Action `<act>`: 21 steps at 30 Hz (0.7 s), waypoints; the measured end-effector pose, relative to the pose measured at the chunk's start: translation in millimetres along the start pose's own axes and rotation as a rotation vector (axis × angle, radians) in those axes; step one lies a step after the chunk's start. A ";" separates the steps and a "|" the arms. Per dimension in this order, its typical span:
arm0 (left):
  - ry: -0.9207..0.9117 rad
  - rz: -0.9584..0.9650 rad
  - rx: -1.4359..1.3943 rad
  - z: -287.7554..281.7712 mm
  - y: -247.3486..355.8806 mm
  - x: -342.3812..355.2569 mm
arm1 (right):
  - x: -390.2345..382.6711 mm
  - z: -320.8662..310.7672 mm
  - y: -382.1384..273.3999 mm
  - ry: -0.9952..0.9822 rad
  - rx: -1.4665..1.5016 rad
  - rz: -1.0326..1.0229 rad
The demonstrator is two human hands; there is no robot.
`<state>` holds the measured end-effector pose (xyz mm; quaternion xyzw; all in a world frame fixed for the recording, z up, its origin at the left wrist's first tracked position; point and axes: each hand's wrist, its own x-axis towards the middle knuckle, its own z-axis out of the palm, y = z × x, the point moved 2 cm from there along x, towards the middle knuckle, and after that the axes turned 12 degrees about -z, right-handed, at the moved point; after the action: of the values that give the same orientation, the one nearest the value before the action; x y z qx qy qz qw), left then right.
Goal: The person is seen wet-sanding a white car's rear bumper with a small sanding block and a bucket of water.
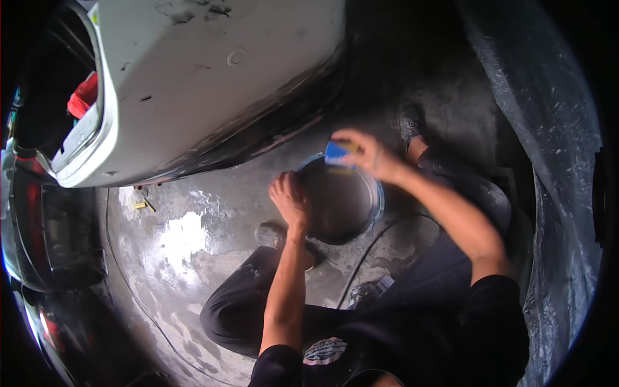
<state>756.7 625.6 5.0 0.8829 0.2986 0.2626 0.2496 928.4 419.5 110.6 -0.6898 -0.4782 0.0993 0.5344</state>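
Head view: right hand (373, 155) grips blue block (336, 153), left hand (290, 198) holds bucket rim (379, 198), shirt print (325, 351) illegible

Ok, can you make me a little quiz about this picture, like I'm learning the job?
1. What colour is most of the block in the grip of the right hand?
2. True or false: the left hand is higher in the picture than the right hand.
3. Which side of the picture shows plastic sheeting: A, left; or B, right?

Key:
1. Blue.
2. False: it is lower, by the edge of the round bucket-like thing.
3. B.
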 end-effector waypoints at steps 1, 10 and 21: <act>0.006 0.008 -0.006 -2.2 7.1 -8.3 | -20.7 28.6 15.2 0.045 0.043 0.020; -0.673 -0.719 -1.198 -15.1 37.7 -69.3 | -90.1 105.0 20.0 0.256 0.742 0.601; -0.786 -0.748 -1.122 -17.7 60.5 -68.3 | -131.8 84.6 8.6 0.043 0.468 0.551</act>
<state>723.1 543.5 32.7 0.4936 0.2887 -0.0591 0.8182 809.4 373.1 19.6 -0.6539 -0.2271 0.3317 0.6410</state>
